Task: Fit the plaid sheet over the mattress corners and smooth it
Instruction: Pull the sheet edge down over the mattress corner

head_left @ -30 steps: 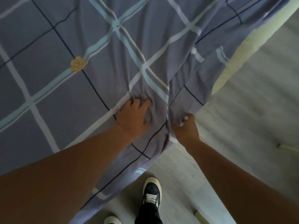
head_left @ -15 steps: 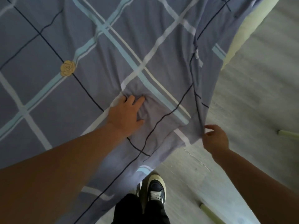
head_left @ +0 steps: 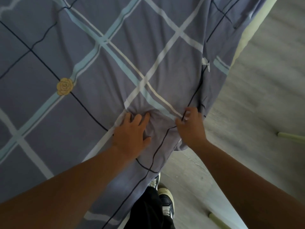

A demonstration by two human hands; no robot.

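The left hand point(head_left: 132, 134) presses flat, fingers spread, on the plaid sheet point(head_left: 102, 66) covering the mattress point(head_left: 250, 30) corner. Just beside it, the right hand point(head_left: 191, 128) pinches a fold (fingers curled) at the sheet's hanging edge.

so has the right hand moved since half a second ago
Yes. The right hand has come in from over the floor onto the plaid sheet, toward the left hand.

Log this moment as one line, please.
left hand presses blue-grey plaid fabric sheet | right hand pinches sheet | sheet wrinkled
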